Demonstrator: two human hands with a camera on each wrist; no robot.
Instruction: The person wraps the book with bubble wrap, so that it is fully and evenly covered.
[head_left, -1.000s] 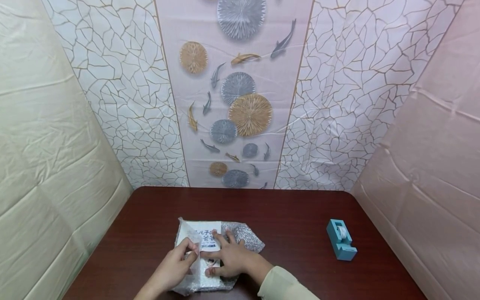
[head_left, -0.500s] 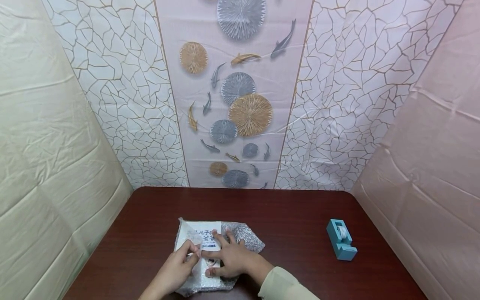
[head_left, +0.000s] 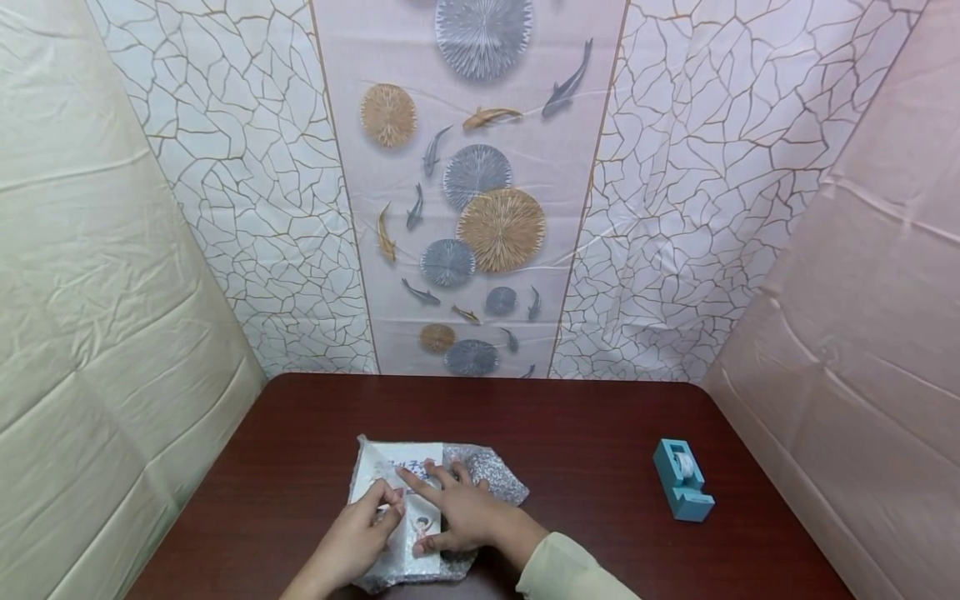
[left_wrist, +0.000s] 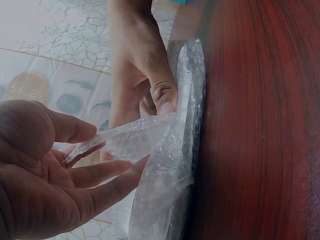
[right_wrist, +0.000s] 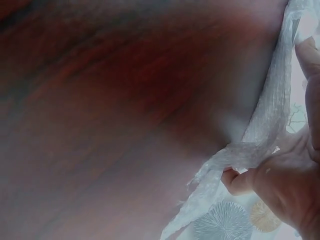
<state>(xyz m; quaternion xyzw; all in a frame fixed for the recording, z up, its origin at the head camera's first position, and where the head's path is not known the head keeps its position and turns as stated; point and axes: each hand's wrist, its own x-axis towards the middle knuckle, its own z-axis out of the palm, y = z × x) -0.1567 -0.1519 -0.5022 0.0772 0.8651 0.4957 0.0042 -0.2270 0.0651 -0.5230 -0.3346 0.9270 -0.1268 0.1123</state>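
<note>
While the left hand (head_left: 348,533) pinched a raised flap of bubble wrap (left_wrist: 137,140) between thumb and forefinger, the right hand (head_left: 472,517) lay with fingers spread over the white book (head_left: 425,565). The book was flat beneath those spread fingers and reached under the pinching ones; more wrap jutted out beyond the right fingers. A teal tape dispenser (head_left: 681,483) stood on the dark red table (head_left: 592,433), well apart to the right of all fingers.
</note>
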